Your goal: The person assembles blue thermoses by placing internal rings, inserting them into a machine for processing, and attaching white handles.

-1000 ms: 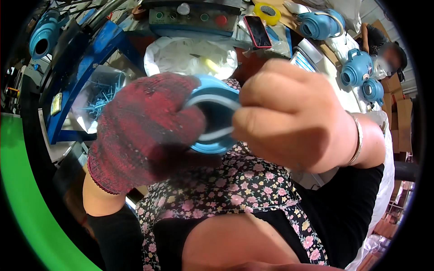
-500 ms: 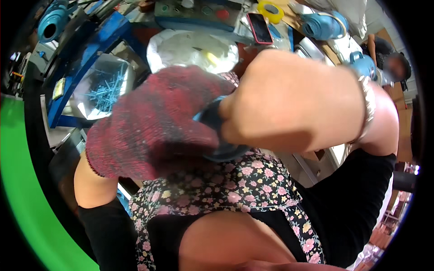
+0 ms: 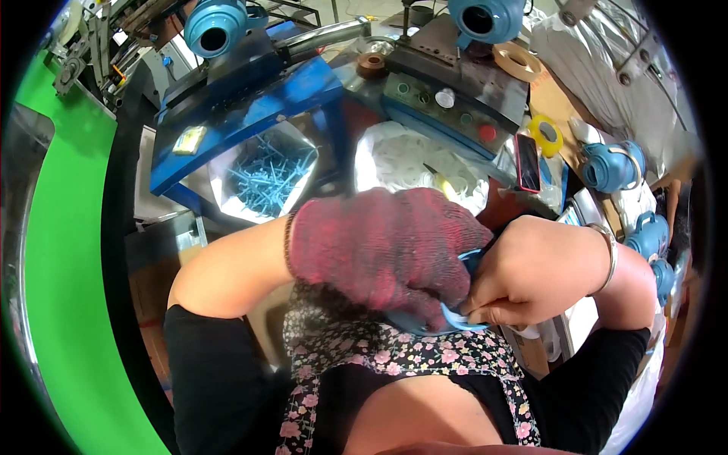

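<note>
My left hand [image 3: 387,250], in a dark red and black knit glove, is closed round a blue plastic part [image 3: 409,324] in front of my floral apron. Most of that part is hidden behind the glove; a curved, light blue edge shows between my hands. My bare right hand [image 3: 535,265], with a bracelet at the wrist, pinches at this edge with thumb and fingers. Whether anything small sits inside the pinch cannot be made out.
Beyond my hands are a white-lined bin of thin blue plastic sticks [image 3: 273,178] and another white-lined bin [image 3: 387,155]. A blue metal frame [image 3: 250,114], a control box [image 3: 417,95], a phone [image 3: 527,163], yellow tape [image 3: 546,135] and several blue jug bodies [image 3: 614,167] surround them.
My head view has swung, so the bench things appear further right and lower. Both hands look smaller and sit more to the right; my right hand has come down to the part's edge.
</note>
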